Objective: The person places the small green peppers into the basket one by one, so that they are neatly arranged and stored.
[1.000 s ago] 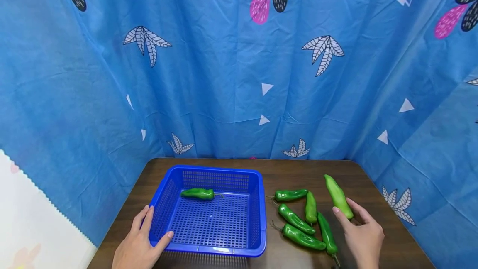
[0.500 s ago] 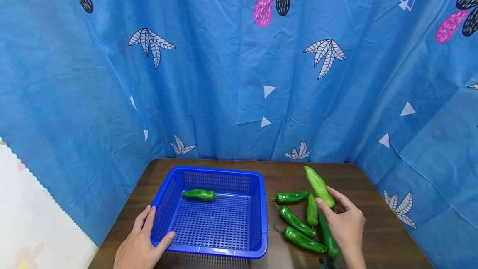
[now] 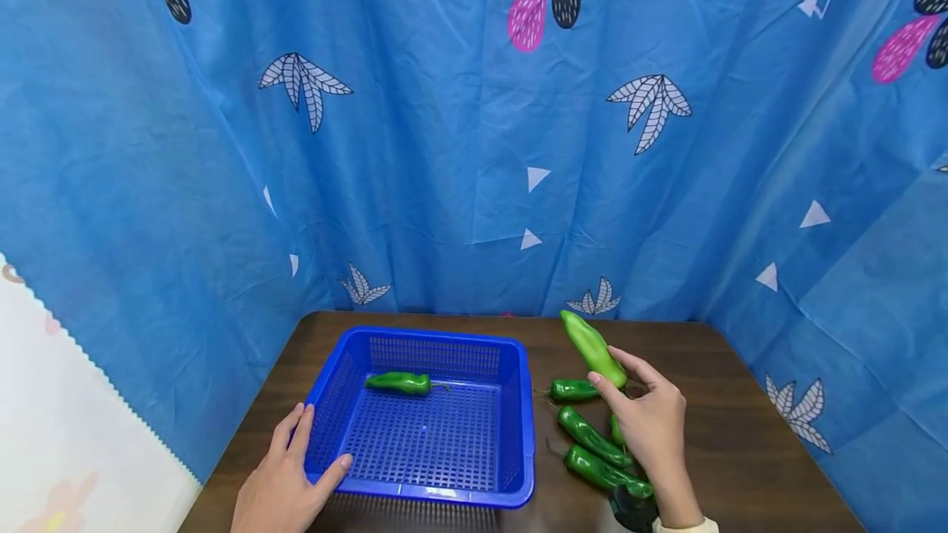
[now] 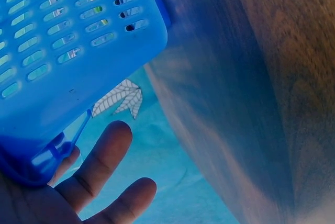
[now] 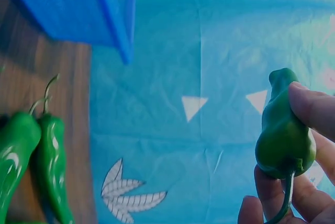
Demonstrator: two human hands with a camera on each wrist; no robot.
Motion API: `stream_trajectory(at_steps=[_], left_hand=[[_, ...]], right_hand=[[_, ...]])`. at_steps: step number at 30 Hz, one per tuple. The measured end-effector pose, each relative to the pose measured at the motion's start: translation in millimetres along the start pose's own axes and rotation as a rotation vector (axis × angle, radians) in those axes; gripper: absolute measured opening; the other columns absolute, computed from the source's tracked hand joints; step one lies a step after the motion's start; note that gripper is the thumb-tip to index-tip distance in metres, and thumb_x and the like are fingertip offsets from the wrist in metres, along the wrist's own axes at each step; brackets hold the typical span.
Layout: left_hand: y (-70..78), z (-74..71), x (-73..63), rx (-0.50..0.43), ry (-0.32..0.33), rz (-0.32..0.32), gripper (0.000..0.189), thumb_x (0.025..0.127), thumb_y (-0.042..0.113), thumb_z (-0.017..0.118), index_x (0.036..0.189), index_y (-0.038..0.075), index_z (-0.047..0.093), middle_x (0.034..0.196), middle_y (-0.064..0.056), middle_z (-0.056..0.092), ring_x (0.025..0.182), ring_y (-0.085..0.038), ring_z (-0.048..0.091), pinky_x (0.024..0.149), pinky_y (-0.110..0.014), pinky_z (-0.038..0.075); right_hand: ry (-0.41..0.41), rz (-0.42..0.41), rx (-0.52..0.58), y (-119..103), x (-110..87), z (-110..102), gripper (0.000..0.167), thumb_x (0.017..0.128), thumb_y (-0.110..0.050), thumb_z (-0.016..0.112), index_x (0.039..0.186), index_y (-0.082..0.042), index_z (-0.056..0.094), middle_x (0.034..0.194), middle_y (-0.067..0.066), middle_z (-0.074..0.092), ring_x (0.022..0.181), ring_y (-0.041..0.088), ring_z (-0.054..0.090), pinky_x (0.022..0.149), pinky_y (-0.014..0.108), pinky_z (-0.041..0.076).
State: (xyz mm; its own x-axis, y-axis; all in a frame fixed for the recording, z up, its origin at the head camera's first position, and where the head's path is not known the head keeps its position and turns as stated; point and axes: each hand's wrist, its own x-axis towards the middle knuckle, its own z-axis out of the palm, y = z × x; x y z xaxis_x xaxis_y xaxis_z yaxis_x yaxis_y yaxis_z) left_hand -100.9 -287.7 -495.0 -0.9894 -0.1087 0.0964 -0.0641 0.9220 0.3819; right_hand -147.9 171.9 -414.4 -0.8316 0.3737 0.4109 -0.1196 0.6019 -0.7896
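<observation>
My right hand (image 3: 652,410) pinches a light green pepper (image 3: 592,349) near its stem end, thumb on one side and fingers on the other. It is raised over the table with its tip pointing up and left; in the right wrist view the stem of this pepper (image 5: 282,130) hangs down. My left hand (image 3: 276,475) rests at the near left corner of the blue plastic basket (image 3: 437,493), thumb over the front rim, fingers extended along the left side. Inside the basket lies one green pepper (image 3: 400,383), near the back.
Right of the basket several glossy green peppers (image 3: 592,436) lie on the brown wooden table (image 3: 741,434), some partly hidden by my right hand. A dark device (image 3: 633,508) sits at my right wrist. A blue patterned curtain (image 3: 459,146) hangs behind the table.
My right hand has moved left with the light green pepper, from the table's right side to above the loose peppers. My left hand stays at the basket corner.
</observation>
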Motion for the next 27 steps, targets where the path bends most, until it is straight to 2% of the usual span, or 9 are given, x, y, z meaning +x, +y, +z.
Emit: stream_trajectory(at_steps=[2,5,10,20,27], left_hand=[[-0.1,0.8,0.5,0.005,0.027,0.006,0.11,0.084,0.081,0.052,0.154,-0.001,0.034,0.156,-0.022,0.032,0.106,-0.046,0.067,0.062,-0.049,0.053],[-0.1,1.1,0.9,0.009,0.034,0.009,0.11,0.084,0.082,0.051,0.154,-0.001,0.034,0.156,-0.022,0.032,0.106,-0.047,0.066,0.062,-0.05,0.053],[-0.5,2.1,-1.0,0.005,0.012,-0.009,0.109,0.084,0.081,0.053,0.155,0.0,0.033,0.157,-0.021,0.03,0.107,-0.046,0.066,0.063,-0.047,0.053],[1.0,3.1,-3.4,0.001,-0.016,-0.028,0.11,0.084,0.081,0.053,0.156,0.0,0.032,0.159,-0.019,0.027,0.11,-0.045,0.066,0.063,-0.046,0.053],[-1.2,9.8,-2.4,-0.009,0.047,0.009,0.109,0.084,0.081,0.052,0.155,0.0,0.034,0.159,-0.019,0.029,0.111,-0.045,0.065,0.066,-0.05,0.054]], right_hand=[[-0.009,-0.028,0.014,-6.6,2.1,5.1,0.047,0.077,-0.031,0.089,0.121,-0.027,0.074,0.11,-0.002,0.075,0.087,-0.007,0.061,0.064,0.017,0.05],[-0.023,-0.061,0.038,-14.7,4.1,13.0,0.046,0.076,-0.031,0.089,0.12,-0.027,0.074,0.109,-0.003,0.075,0.086,-0.001,0.064,0.058,0.019,0.049],[-0.057,-0.116,0.059,-26.0,4.5,25.3,0.046,0.076,-0.03,0.089,0.119,-0.026,0.074,0.106,-0.001,0.076,0.084,0.011,0.067,0.052,0.024,0.046],[-0.139,-0.192,0.111,-43.5,-1.0,49.1,0.046,0.077,-0.023,0.089,0.12,-0.024,0.073,0.105,-0.003,0.076,0.08,0.012,0.069,0.058,0.024,0.051],[-0.202,-0.262,0.156,-53.3,-0.8,73.0,0.048,0.077,-0.02,0.089,0.121,-0.019,0.072,0.115,0.002,0.074,0.086,0.017,0.074,0.066,0.024,0.056]])
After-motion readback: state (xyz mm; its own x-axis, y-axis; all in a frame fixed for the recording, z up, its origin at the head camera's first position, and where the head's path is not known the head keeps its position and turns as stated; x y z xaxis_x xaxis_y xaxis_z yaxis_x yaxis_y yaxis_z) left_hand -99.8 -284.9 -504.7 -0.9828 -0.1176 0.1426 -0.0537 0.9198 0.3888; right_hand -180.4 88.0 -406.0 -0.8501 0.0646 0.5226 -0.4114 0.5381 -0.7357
